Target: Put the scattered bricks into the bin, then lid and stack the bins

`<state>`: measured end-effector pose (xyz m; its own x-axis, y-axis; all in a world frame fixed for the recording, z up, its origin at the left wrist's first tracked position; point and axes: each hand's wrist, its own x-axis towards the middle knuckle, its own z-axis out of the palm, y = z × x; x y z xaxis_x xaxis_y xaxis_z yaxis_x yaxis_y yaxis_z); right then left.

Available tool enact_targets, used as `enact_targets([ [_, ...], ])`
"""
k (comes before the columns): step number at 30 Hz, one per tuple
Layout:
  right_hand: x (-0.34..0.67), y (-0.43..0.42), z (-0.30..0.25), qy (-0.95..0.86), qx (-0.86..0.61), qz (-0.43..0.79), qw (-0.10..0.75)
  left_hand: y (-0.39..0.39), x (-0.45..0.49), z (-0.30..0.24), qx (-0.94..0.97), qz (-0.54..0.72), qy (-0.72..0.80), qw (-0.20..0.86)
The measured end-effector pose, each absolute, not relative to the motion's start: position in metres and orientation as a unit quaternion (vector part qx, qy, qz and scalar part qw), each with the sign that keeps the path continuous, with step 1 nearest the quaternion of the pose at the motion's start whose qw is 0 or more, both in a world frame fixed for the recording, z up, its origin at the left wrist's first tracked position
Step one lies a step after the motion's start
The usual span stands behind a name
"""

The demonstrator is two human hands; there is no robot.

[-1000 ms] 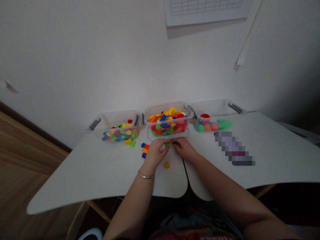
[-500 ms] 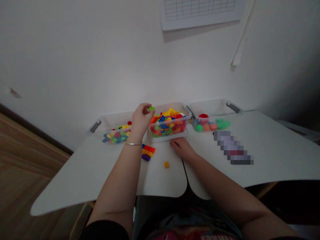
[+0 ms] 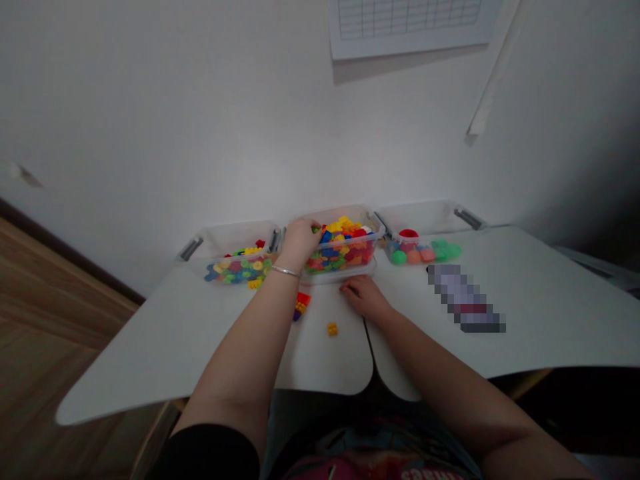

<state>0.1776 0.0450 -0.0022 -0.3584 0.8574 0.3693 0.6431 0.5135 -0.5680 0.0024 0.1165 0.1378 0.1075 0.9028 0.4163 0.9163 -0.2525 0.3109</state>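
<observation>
My left hand (image 3: 303, 241), with a silver bangle at the wrist, reaches over the near left rim of the middle clear box (image 3: 345, 271). Its fingers are closed on a small green building brick (image 3: 315, 229), partly covered by them. Mixed coloured bricks (image 3: 345, 230) fill that box. On the table in front of it, my right hand (image 3: 367, 297) rests with curled fingers, and nothing shows in them. A joined block of red, yellow and purple bricks (image 3: 302, 304) lies partly behind my left forearm. Nearer to me is a single yellow brick (image 3: 333, 329).
A left clear box (image 3: 227, 233) holds colourful pieces, with yellow bricks (image 3: 255, 284) beside it. The right clear box (image 3: 425, 217) contains green, orange and red items. A pixelated object (image 3: 465, 298) lies on the white table (image 3: 540, 300). Behind stands the wall (image 3: 240, 133).
My left hand has moved right and down, from above the middle box's left side to its bricks, with the green brick. My right hand has stayed in place.
</observation>
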Motion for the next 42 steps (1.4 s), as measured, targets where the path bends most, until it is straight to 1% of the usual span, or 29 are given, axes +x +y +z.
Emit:
enact_targets([
  [4,0.176,0.044,-0.002,-0.805,-0.468,0.166,0.323,0.116,0.003,0.136,-0.745,-0.267,-0.611,0.022],
  [10,0.175,0.044,-0.002,-0.809,-0.462,0.170,0.322,0.095,-0.002,0.131,-0.755,-0.398,-0.515,0.085],
  [13,0.175,0.045,-0.003,-0.807,-0.460,0.171,0.329,0.071,-0.004,0.127,-0.726,-0.436,-0.520,0.114],
  [15,0.176,0.046,-0.004,-0.808,-0.459,0.170,0.329,0.051,-0.006,0.122,-0.711,-0.419,-0.553,0.116],
  [20,0.176,0.047,-0.004,-0.809,-0.458,0.169,0.327,0.009,-0.023,0.096,-0.688,-0.316,-0.637,0.143],
  [24,0.175,0.046,-0.004,-0.806,-0.467,0.165,0.323,0.007,-0.052,0.064,-0.626,-0.290,-0.709,0.150],
  [28,0.175,0.046,-0.004,-0.808,-0.465,0.170,0.319,0.019,-0.081,0.029,-0.596,-0.240,-0.747,0.171],
  [34,0.175,0.045,-0.003,-0.808,-0.464,0.174,0.319,0.026,-0.096,0.004,-0.629,-0.234,-0.731,0.125],
  [42,0.174,0.044,0.000,-0.809,-0.470,0.170,0.310,0.017,-0.069,0.015,-0.665,-0.241,-0.704,0.066],
])
